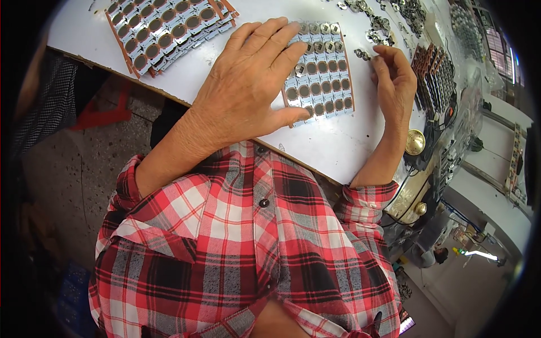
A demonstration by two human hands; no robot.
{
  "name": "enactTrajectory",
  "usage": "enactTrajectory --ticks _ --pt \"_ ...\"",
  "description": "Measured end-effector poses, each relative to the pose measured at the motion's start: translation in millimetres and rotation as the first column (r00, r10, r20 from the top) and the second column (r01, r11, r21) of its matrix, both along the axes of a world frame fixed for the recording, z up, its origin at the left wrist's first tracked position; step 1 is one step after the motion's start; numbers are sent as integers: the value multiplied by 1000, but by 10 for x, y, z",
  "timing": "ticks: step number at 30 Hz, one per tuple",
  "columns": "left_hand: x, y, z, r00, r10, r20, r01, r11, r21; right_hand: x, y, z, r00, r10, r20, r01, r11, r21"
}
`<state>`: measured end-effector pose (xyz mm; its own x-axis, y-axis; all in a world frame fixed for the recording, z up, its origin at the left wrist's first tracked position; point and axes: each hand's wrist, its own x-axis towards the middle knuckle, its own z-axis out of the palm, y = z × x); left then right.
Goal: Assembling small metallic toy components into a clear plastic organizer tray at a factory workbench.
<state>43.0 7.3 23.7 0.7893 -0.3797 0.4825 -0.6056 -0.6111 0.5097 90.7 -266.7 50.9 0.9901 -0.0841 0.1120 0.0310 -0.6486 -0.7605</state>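
A panel of small round-windowed circuit boards [324,87] lies on the white table in front of me. Square silvery metal clips [318,47] sit on the pads of its far rows. My left hand [248,81] rests across the panel's left side, fingers stretched and thumb apart, with a lone clip [300,70] by its fingers. Right of the panel, my right hand [397,79] is curled, thumb and index fingertips close together beside a few loose metal clips [362,54]. Whether a piece sits between those fingertips is too small to see.
Stacked similar panels [163,34] lie at the far left of the white table [344,146]. Loose clips [380,31] are heaped at the far right, near more panels standing close together [437,76]. A brass-coloured round object [415,142] is beside my right forearm. Another person [434,256] is in the background.
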Motion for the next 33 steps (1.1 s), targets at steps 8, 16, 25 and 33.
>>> enactTrajectory --ticks 8,16,25,33 --pt "5 -4 -4 1000 3 14 -3 1000 5 29 -100 -54 990 113 79 -103 987 -122" --pt "-6 -3 -22 1000 0 2 0 1000 -8 -20 2 115 976 44 -212 97 785 612" --pt "154 -107 89 999 -44 -31 26 896 -444 -226 389 221 938 336 -83 -208 738 642" --pt "159 -261 89 843 -329 -425 -90 693 -715 -269 509 181 916 399 -42 -285 720 632"
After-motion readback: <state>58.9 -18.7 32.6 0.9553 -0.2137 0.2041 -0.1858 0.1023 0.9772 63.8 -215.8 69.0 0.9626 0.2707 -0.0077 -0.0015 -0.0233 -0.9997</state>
